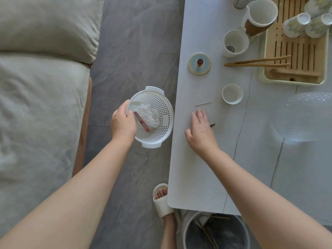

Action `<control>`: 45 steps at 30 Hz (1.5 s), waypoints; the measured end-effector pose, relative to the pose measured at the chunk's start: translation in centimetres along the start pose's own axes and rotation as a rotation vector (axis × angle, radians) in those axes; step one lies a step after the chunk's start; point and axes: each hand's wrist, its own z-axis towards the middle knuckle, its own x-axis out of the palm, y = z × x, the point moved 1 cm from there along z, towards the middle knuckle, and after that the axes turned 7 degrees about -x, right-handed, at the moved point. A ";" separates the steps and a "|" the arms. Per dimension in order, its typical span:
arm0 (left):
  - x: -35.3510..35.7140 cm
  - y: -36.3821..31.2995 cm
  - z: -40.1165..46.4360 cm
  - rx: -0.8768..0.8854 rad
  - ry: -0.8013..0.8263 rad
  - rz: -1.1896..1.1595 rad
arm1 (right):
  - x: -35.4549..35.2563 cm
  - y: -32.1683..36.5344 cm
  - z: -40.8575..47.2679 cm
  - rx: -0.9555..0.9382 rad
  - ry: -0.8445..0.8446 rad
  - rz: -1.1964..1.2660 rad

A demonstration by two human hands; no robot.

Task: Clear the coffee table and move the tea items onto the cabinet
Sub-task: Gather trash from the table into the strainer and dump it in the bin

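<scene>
Left grip (pixel 123 121) curls over the near rim of a white basket (pixel 162 112) held above the floor, thumb outside and fingertips hidden inside the wall. Crumpled tissue (pixel 149 114) and a red-and-white packet (pixel 142 121) lie in the basket; the packet's print is too small to read. Right grip (pixel 201 130) rests flat on the tabletop (pixel 197 177), fingers straight and slightly spread, holding nothing. A dark sliver (pixel 212 125) pokes out from under its far edge, mostly covered, so what it is cannot be told. A toothpick (pixel 203 104) lies just beyond the fingertips, apart from them. Farther along stand a small cup (pixel 232 94), a round lid (pixel 199 63), a taller cup (pixel 235 43) and a pitcher (pixel 260 13). Tongs (pixel 256 62) reach across onto the tea tray (pixel 294 51), which the frame's right edge cuts off. Patterned cups (pixel 296 24) lie on the tray, partly cropped. A bin (pixel 215 232) sits half under the tabletop's near end.
</scene>
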 end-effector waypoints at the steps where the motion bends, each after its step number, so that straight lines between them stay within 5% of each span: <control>1: 0.0 0.1 0.0 -0.015 0.003 -0.006 | -0.1 -0.2 -0.6 -0.040 -0.024 0.011; 5: 0.0 0.6 0.0 -0.044 0.009 -0.023 | -0.7 -2.3 -3.1 0.181 -0.259 0.107; 8: 0.1 0.7 0.2 -0.049 0.007 -0.027 | 1.0 -2.1 -4.0 0.333 -0.175 0.068; 18: 0.3 0.6 0.7 -0.038 0.027 -0.016 | 2.4 2.9 -0.5 -0.139 -0.072 0.090; 27: 0.5 0.8 1.2 -0.032 0.031 -0.009 | 0.4 -0.6 1.0 0.117 -0.090 -0.116; 34: 0.4 1.6 0.9 -0.054 0.044 -0.012 | 5.4 6.0 -0.9 -0.128 0.056 0.103; 41: 0.1 2.1 0.6 -0.068 0.041 -0.055 | 3.5 2.2 -2.2 0.077 -0.011 -0.127; 45: -0.4 2.3 -0.2 -0.072 0.036 -0.053 | 4.5 4.0 -3.0 -0.176 0.128 -0.128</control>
